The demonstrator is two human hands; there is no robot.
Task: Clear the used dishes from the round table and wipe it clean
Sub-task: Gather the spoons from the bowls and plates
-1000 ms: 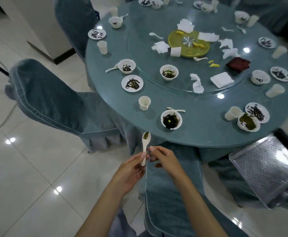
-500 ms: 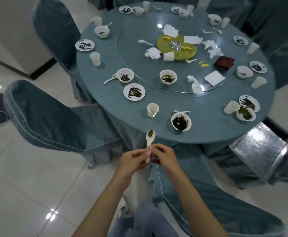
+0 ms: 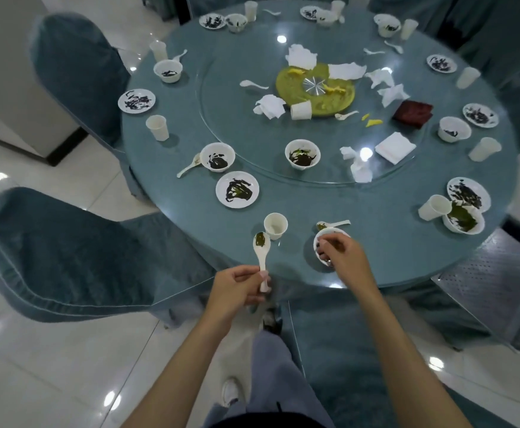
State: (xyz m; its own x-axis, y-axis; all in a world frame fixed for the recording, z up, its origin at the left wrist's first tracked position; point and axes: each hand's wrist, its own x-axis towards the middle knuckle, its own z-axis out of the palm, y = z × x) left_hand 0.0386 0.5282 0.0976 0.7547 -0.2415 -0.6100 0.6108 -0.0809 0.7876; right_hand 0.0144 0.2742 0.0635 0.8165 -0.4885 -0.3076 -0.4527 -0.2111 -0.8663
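The round teal table [image 3: 385, 254] carries several dirty white bowls, small plates, paper cups, spoons and crumpled napkins. My left hand [image 3: 237, 288] pinches the handle of a white spoon [image 3: 261, 248] with green residue in its bowl, held upright over the table's near edge. My right hand [image 3: 343, 256] reaches over the nearest white bowl [image 3: 320, 240], fingers curled down at its rim and covering most of it. A paper cup [image 3: 275, 225] stands just left of that bowl, and a second spoon [image 3: 334, 224] lies behind it.
A glass turntable [image 3: 237, 118] in the middle holds a yellow-green plate [image 3: 329, 100], a bowl [image 3: 302, 154], napkins and a dark red cloth [image 3: 413, 112]. Blue-covered chairs [image 3: 67, 251] stand at left and below me. A perforated metal tray [image 3: 493, 279] sits at right.
My right hand has let go of the spoon and moved right onto the nearest bowl. My left hand keeps the spoon. I have come closer to the table.
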